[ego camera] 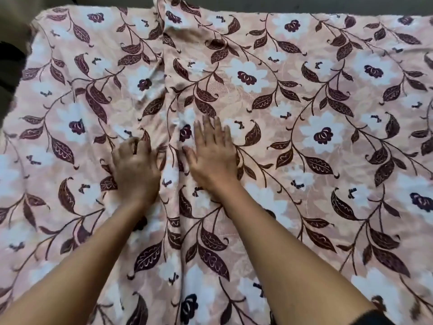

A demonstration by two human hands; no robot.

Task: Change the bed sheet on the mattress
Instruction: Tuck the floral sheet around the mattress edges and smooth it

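A peach fabric bed sheet printed with white flowers and maroon leaves [304, 95] is already spread over the mattress, which is hidden beneath it. Smoothing is judged to be left: a raised fold [173, 174] runs between the hands and beyond the fingertips. The right hand [212, 158] is laid flat, fingers straight. The left hand [134, 167] is blurred; pressing or pinching cannot be told. Counted: one sheet, one fold, two hands.

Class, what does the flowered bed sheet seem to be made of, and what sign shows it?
The bed sheet: thin woven cloth, perhaps cotton, matt, with printed flowers and leaves; it bunches into soft folds down the middle.
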